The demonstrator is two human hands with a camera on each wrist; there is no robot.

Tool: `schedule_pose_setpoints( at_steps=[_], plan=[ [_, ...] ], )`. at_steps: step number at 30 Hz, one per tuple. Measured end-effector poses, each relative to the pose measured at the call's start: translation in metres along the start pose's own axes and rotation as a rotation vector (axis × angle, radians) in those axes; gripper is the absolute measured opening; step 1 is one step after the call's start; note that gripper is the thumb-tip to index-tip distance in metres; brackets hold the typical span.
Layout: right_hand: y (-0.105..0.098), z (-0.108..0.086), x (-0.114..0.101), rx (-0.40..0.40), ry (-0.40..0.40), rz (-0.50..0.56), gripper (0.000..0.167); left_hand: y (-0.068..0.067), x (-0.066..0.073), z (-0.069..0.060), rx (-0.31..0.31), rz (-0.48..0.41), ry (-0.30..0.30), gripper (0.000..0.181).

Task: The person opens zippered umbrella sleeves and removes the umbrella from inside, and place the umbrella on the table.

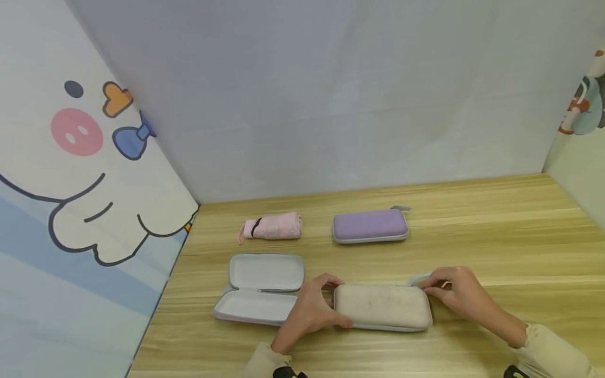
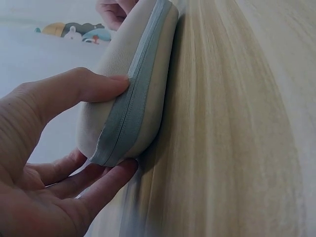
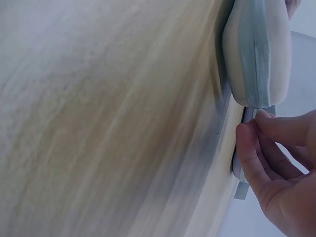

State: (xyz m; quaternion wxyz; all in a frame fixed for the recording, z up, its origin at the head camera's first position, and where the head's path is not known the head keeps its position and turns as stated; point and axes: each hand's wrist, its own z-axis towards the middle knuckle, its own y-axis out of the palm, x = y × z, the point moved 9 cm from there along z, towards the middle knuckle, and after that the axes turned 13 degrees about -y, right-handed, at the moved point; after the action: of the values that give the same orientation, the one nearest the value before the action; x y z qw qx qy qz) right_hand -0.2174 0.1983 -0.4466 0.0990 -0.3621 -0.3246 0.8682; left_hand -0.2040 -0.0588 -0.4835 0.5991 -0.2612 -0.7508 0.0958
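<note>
A cream zipped case (image 1: 383,307) with a grey-blue zipper band (image 2: 133,94) lies closed on the table in the head view. My left hand (image 1: 314,307) grips its left end, thumb on the near side and fingers round the end. At the far right corner, my right hand (image 1: 456,291) pinches the zipper pull between thumb and fingertips. A light blue tab (image 1: 418,279) shows beside those fingers. In the right wrist view my right hand (image 3: 281,153) is at the case's end, its fingertips partly covering what they pinch.
An open case (image 1: 267,273) with a pale lining lies left of my left hand, which covers part of it. Farther back are a folded pink umbrella (image 1: 276,226) and a closed purple case (image 1: 370,226). A pale cloth wall (image 1: 359,105) stands behind the wooden table (image 1: 510,226).
</note>
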Motion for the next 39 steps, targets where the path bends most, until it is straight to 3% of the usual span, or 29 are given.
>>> schedule_pose_setpoints(
  at_steps=[19,39],
  plan=[
    [-0.003,-0.012,0.006,-0.029,0.109,0.036,0.020,-0.001,0.001,0.000,0.027,0.041,0.008,0.066],
    [-0.004,-0.024,0.003,-0.034,0.129,0.049,0.018,-0.002,0.003,-0.002,0.063,0.087,0.029,0.068]
  ],
)
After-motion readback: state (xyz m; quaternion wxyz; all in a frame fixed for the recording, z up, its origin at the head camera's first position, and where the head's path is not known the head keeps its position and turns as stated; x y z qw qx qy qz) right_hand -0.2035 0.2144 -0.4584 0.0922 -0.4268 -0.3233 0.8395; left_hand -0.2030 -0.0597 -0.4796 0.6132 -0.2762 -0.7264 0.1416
